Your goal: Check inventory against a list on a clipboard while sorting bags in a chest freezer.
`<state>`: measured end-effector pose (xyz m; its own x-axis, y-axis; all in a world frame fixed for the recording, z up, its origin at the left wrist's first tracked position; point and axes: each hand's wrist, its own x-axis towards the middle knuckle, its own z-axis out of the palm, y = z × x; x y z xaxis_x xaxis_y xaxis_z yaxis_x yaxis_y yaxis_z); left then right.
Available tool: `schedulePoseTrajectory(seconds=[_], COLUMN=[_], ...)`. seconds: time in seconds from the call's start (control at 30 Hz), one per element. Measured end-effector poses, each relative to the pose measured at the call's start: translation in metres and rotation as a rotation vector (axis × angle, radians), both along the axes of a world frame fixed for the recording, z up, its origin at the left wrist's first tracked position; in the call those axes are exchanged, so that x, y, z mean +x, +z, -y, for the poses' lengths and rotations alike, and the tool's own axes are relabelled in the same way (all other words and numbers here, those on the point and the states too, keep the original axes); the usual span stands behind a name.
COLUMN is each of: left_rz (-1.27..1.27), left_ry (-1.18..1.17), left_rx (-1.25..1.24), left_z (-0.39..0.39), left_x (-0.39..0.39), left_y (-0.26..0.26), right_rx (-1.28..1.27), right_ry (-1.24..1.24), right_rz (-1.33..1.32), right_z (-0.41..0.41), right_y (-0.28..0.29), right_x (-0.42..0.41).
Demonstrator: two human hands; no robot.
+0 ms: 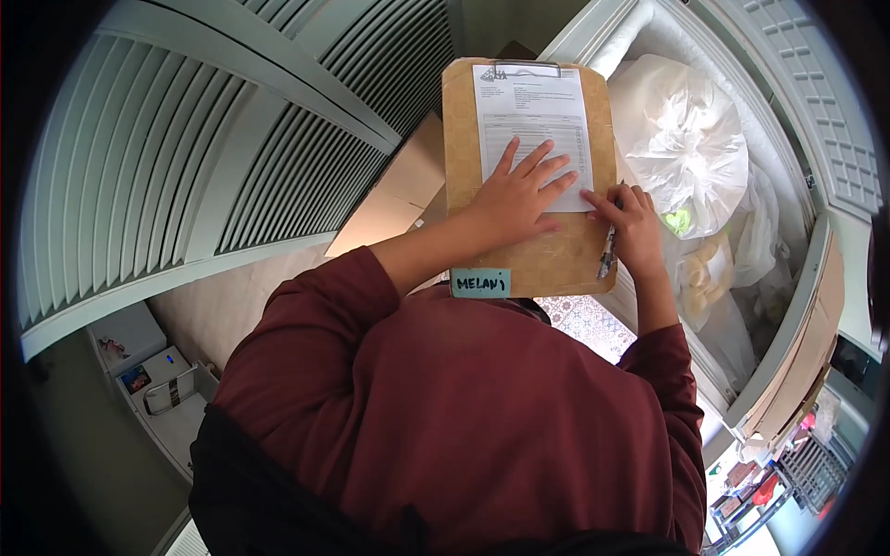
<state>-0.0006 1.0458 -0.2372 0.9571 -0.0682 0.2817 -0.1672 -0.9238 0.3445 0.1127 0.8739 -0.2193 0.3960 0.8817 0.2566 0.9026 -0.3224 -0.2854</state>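
Observation:
A brown clipboard [532,254] stands before me, with a printed sheet [535,104] under the metal clip [526,69] at its top. My left hand [518,194] lies across the sheet's lower part with its fingers spread, holding nothing and covering some print. At the board's right edge, my right hand [629,222] grips a pen [608,247], whose lower end points down along the board. My right thumb touches the board by the sheet's lower right corner. A teal label [481,283] with handwriting is stuck to the board's lower left corner.
To the right, an open chest freezer [737,410] holds a large white plastic bag [685,146] and other bagged goods [706,271]. Louvered doors [285,125] fill the left side, with flattened cardboard [396,187] beside them. A crate [813,462] stands at lower right.

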Motion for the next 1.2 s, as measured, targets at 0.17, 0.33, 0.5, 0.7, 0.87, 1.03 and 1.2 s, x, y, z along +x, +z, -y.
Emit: schedulePoseTrajectory(seconds=[0.17, 0.33, 0.5, 0.7, 0.87, 1.03, 1.2], left_rz=[-0.049, -0.267, -0.414, -0.511, -0.233, -0.369, -0.406], left_ry=[-0.009, 0.1, 0.259, 0.205, 0.268, 0.377, 0.318], left_rx=[0.041, -0.221, -0.685, -0.668, -0.418, -0.209, -0.248], left_z=[-0.006, -0.042, -0.091, -0.096, -0.124, -0.132, -0.139], left_x=[0.003, 0.02, 0.054, 0.059, 0.083, 0.084, 0.082], left_y=[0.004, 0.057, 0.09, 0.066, 0.092, 0.139, 0.132], right_rx=[0.045, 0.268, 0.743, 0.828, 1.104, 1.196, 1.115], right_ry=[0.046, -0.166, -0.489, -0.615, -0.466, -0.459, -0.468], right_rz=[-0.015, -0.276, -0.469, -0.837, -1.084, -1.366, -1.326], right_z=[-0.008, -0.03, -0.031, -0.015, -0.015, -0.04, -0.06], right_y=[0.014, 0.05, 0.04, 0.006, -0.005, -0.012, -0.019], right_x=[0.006, 0.018, 0.023, 0.016, 0.017, 0.016, 0.016])
